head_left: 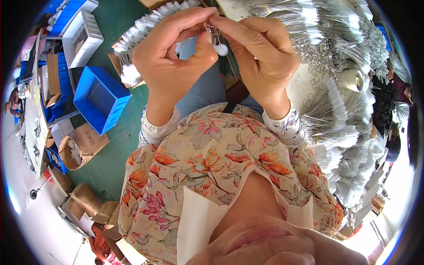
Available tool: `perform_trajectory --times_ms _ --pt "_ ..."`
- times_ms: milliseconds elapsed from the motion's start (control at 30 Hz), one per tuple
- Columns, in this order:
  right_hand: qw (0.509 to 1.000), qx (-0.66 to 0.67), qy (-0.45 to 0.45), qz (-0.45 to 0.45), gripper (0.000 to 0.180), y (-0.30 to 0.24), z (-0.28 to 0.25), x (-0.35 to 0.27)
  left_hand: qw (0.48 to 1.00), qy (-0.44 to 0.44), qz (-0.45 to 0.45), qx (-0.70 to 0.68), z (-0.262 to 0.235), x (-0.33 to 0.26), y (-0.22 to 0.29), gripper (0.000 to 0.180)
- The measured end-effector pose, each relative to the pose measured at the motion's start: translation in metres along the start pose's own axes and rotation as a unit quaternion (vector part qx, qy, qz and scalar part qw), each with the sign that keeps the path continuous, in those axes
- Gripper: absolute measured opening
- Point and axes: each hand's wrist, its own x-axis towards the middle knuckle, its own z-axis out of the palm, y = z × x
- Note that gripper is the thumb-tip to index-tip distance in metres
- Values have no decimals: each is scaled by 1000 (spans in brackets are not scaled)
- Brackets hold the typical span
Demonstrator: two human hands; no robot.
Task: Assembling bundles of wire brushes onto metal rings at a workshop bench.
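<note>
Close in front of me, both hands are raised and meet at the fingertips. My left hand [174,55] is closed in a pinch on small metal wire loops [208,27]. From the other side, the thumb and forefinger of my right hand [260,53] pinch at the same spot. Just below the fingertips hangs a white, fuzzy brush tip [221,49], seen nearly end-on. The loops look like the ends of thin wire brushes; how many there are is hidden by my fingers.
Bundles of wire brushes [324,110] with white bristles cover the table at right, beside a white roll [352,80]. More brushes fill a carton [128,73] beyond my left hand. On the green floor stand a blue bin [104,99] and a cardboard box [86,143].
</note>
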Motion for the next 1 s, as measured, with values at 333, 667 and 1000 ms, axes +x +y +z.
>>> perform_trajectory --times_ms 333,667,1000 --pt "991 -77 -12 -105 42 9 -5 -8 999 -36 -22 -27 -4 1 3 27" --pt "989 -100 -32 -102 41 5 -7 -12 997 -61 -12 -36 -14 4 5 24" --pt "999 0 -49 7 36 -3 -14 -7 977 -179 -109 -48 -31 13 -6 16"
